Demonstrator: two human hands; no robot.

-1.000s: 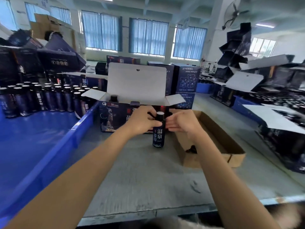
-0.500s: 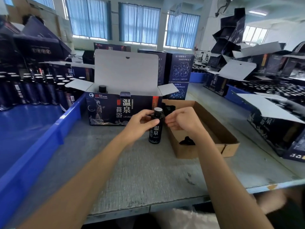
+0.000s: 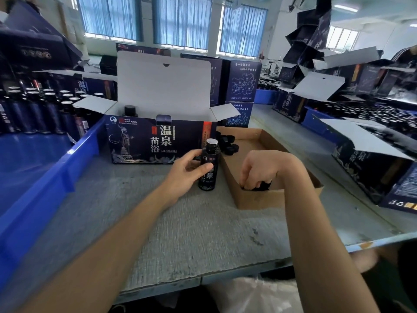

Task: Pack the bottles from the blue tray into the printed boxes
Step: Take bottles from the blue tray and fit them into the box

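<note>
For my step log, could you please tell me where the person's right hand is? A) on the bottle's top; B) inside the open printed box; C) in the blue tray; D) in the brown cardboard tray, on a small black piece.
D: the right hand is down in the brown cardboard tray, fingers curled round a small black piece, while the left hand holds the bottle.
</note>
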